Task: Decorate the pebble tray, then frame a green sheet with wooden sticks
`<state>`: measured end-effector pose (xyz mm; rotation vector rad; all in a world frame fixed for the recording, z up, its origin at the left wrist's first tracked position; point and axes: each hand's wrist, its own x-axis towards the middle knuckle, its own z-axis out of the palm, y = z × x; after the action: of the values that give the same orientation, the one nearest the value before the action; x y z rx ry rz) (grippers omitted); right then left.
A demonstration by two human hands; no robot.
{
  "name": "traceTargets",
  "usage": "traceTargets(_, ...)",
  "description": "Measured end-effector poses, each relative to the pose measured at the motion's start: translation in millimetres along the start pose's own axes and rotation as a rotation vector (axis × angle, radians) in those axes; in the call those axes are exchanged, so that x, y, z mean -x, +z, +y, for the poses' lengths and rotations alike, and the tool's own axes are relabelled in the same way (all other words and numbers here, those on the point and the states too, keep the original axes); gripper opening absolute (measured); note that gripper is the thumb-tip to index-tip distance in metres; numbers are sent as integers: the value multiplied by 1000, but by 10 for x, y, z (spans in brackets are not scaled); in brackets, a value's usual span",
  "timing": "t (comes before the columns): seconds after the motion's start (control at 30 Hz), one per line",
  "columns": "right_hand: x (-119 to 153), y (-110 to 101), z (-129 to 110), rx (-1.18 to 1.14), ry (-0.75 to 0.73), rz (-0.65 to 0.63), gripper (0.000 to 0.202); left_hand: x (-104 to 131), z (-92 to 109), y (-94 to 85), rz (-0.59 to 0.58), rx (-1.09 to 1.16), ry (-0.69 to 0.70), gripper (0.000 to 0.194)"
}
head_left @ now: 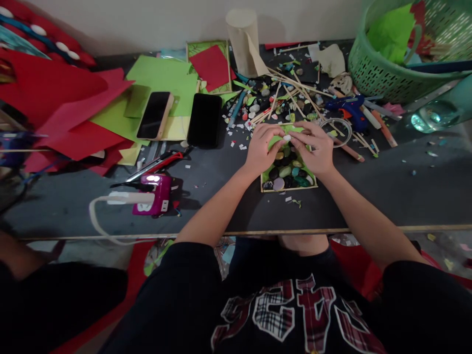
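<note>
My left hand (262, 149) and my right hand (313, 148) meet above the far half of a small tray (316, 186) with a thin pale stick border. Between their pinched fingertips is a small white piece (287, 138); whether it is a pebble or paper I cannot tell. Smooth pebbles in black, green, teal and cream fill the visible near part of the tray, with a lilac pebble (279, 184) at its near edge. Light green shows between the stones and beside my left fingers. My hands hide most of the tray's far end.
Behind my hands lie scattered pebbles, paper scraps and thin sticks (295, 91). A blue glue gun (348, 109), a tape roll (336, 132) and a green basket (383, 81) are right. Leftward are two phones (204, 120), coloured paper (73, 113), a cutter (158, 163) and a purple power adapter (157, 194).
</note>
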<state>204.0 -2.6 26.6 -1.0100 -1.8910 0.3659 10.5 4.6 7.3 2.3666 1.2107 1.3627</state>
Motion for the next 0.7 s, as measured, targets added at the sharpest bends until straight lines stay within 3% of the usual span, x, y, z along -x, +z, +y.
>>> traceTargets(0.17,29,-34,65,178,19,26,36,3,-55,11,-57,6,-69,47)
traceTargets(0.37,30,-42,19,312,-77,-97,30,-2,-104,30,-118,117,-149,55)
traceTargets(0.5,23,14,-38,336,-73,-86,35,2,-137,52,-178,242,-264,59)
traceTargets(0.7,-2,60,61,277,-25,-88,36,7,-242,121,-212,399,-352,68)
